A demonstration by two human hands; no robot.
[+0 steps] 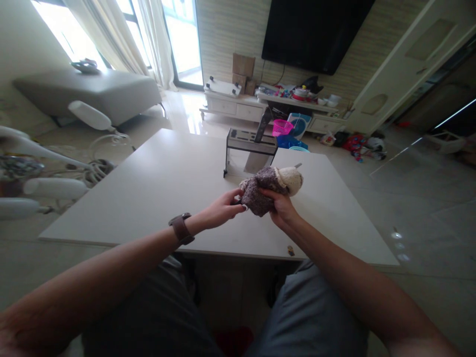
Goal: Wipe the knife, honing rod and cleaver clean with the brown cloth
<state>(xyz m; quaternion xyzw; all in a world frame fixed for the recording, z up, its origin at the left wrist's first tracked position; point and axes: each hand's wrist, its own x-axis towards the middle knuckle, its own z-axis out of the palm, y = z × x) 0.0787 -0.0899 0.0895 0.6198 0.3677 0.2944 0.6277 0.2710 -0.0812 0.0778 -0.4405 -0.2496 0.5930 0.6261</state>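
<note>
A plush toy (264, 191) with a speckled purple-brown knitted body and a cream, rounded end is held above the white table (148, 183). My right hand (280, 208) is closed around its near side, thumb lying across the fabric. At the toy's left edge, my left hand (232, 203) has its fingers bent together around a small dark item with a white ring-like part, too small to name. A thin grey tip (298, 165) shows beyond the cream end; what it belongs to is hidden.
A grey frame-like stand (251, 141) with a dark upright stands on the table behind the toy. Near the front edge lies a small brownish object (290, 250). Beyond are a pink basket (282, 127), a low cabinet (234, 106) and a lamp with several white shades (89, 115).
</note>
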